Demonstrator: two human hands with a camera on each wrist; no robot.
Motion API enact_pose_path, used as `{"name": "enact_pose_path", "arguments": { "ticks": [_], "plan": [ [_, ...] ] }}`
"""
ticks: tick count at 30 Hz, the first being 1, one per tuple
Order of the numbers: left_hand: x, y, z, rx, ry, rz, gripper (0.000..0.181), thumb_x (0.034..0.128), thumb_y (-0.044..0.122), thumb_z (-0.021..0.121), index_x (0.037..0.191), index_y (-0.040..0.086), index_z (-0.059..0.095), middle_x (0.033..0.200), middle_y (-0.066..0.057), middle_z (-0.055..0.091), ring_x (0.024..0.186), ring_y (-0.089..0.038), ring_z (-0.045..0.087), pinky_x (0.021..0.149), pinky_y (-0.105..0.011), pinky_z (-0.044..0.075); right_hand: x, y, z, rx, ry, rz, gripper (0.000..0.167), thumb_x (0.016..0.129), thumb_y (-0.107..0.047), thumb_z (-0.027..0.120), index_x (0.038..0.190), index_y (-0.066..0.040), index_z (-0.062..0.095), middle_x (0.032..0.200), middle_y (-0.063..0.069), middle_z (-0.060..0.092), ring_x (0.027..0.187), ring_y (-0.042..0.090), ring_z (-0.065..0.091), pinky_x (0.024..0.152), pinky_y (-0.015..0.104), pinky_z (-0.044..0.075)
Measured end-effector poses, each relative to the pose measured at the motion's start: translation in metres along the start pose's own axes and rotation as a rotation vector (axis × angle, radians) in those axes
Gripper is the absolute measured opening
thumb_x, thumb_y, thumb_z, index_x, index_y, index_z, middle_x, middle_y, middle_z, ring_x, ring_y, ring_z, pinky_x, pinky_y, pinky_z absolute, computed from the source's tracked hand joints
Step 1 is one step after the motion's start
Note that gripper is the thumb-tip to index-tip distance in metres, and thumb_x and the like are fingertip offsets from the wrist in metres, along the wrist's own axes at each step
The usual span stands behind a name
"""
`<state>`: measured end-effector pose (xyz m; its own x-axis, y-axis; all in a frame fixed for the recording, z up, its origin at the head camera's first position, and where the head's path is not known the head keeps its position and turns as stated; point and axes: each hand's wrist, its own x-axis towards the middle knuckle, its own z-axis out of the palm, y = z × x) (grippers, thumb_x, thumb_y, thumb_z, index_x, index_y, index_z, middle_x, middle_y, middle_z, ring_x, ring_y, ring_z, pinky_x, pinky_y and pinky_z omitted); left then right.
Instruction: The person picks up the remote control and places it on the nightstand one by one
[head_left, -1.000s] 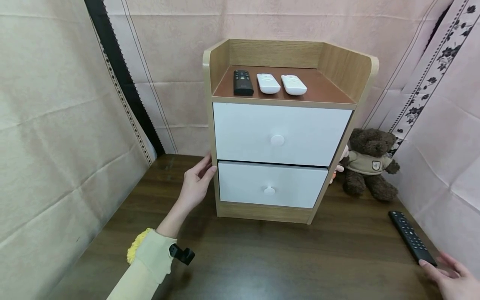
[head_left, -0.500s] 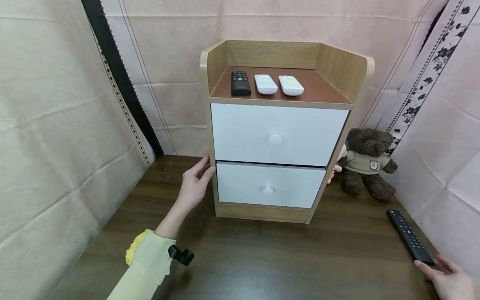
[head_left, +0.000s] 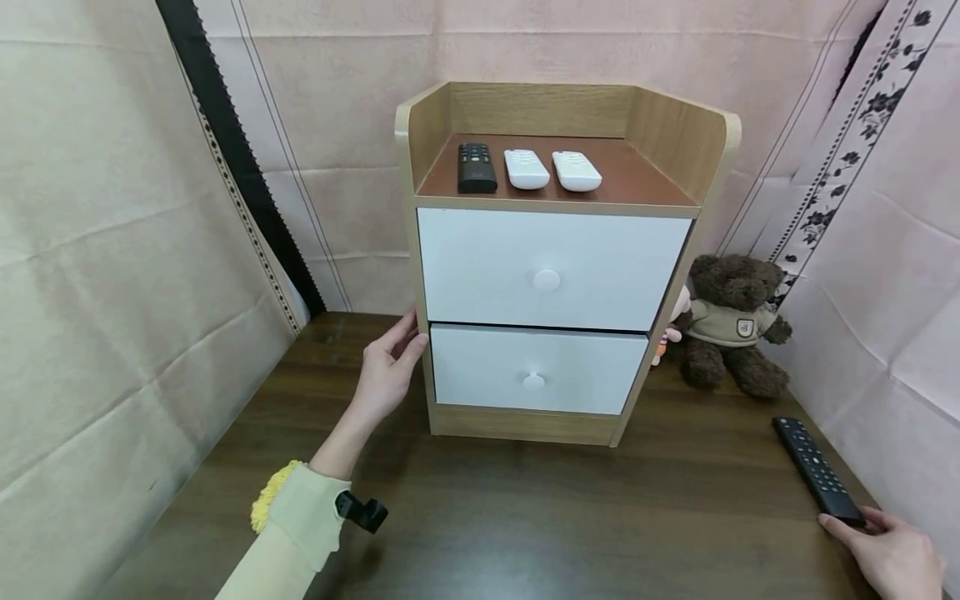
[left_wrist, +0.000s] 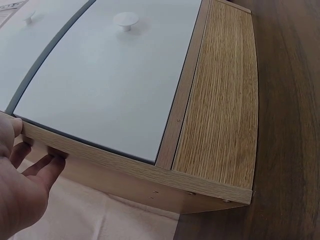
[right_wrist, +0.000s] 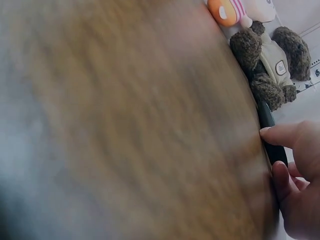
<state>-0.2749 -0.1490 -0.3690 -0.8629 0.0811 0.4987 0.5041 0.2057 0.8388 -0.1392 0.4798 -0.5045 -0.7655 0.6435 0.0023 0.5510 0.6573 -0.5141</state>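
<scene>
A small two-drawer cabinet (head_left: 525,425) with white fronts and wood-grain panels stands on the table. My left hand (head_left: 386,371) rests against its left side; in the left wrist view the thumb (left_wrist: 17,126) lies at the front edge and the fingers touch the outer side panel. At the far right, my right hand (head_left: 892,554) holds the near end of a long black remote control (head_left: 813,467) between thumb and fingers. In the right wrist view that remote (right_wrist: 274,152) shows edge-on, partly hidden by the hand.
On the cabinet's brown top are a short black remote (head_left: 476,168) and two white remotes (head_left: 527,169). A brown teddy bear (head_left: 723,333) in a shirt sits to the right, with a pink-and-orange toy (head_left: 670,333) partly hidden behind the cabinet. Pale cloth (head_left: 337,125) hangs around the table.
My right hand has shifted slightly left and up along with the black remote's near end. The left hand keeps its place against the cabinet. The whole view has drifted a little.
</scene>
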Motion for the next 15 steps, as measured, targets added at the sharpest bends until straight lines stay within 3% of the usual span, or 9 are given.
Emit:
{"name": "enact_pose_path", "arguments": {
  "ticks": [10,15],
  "plan": [
    [-0.0005,-0.003,-0.0016,0.007,0.006,-0.003,0.052,0.1065,0.013,0.058,0.156,0.005,0.042,0.154,-0.014,0.048,0.138,-0.029,0.049,0.108,-0.037,0.044,-0.0014,-0.0054,0.0023,0.022,0.014,0.036,0.072,0.093,-0.04,0.069,0.128,0.02,0.049,0.123,0.042,0.053,0.116,0.056,0.046,0.102,0.061,0.029],
    [-0.0009,-0.0025,-0.0017,-0.001,0.009,-0.001,0.052,0.1068,0.012,0.057,0.156,0.006,0.042,0.154,-0.014,0.047,0.138,-0.029,0.049,0.108,-0.036,0.044,-0.0024,-0.0043,0.002,0.062,0.028,0.07,0.073,0.092,-0.043,0.07,0.128,0.019,0.052,0.121,0.04,0.056,0.113,0.055,0.051,0.091,0.057,0.038]
  ]
}}
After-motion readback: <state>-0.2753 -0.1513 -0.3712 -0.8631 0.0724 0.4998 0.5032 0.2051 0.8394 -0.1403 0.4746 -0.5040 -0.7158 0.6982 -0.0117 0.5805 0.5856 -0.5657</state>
